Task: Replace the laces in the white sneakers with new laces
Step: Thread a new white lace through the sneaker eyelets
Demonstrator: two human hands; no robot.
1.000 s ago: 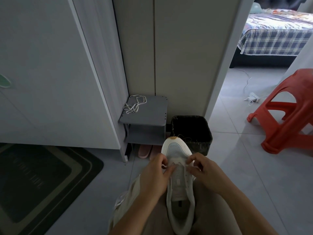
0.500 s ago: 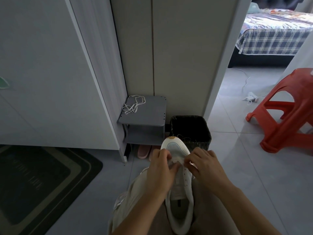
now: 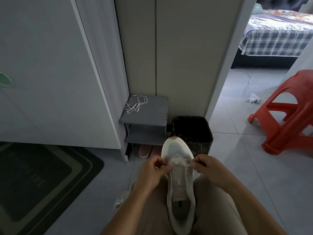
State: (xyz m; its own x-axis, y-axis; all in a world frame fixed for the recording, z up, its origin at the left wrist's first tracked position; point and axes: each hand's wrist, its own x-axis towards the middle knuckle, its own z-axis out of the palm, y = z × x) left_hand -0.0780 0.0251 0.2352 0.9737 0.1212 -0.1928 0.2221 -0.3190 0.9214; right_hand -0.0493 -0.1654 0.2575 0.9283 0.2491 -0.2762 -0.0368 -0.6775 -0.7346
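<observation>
Pinching lace ends (image 3: 189, 165) at sneaker (image 3: 180, 180), left hand (image 3: 152, 173), right hand (image 3: 209, 168); bin (image 3: 191, 128) beyond toe.

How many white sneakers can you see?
1 for sure: the white sneaker lies on the person's lap, toe pointing away, between the left hand and the right hand, both pinching its lace. A whitish shape beside the left leg may be a second, mostly hidden.
</observation>
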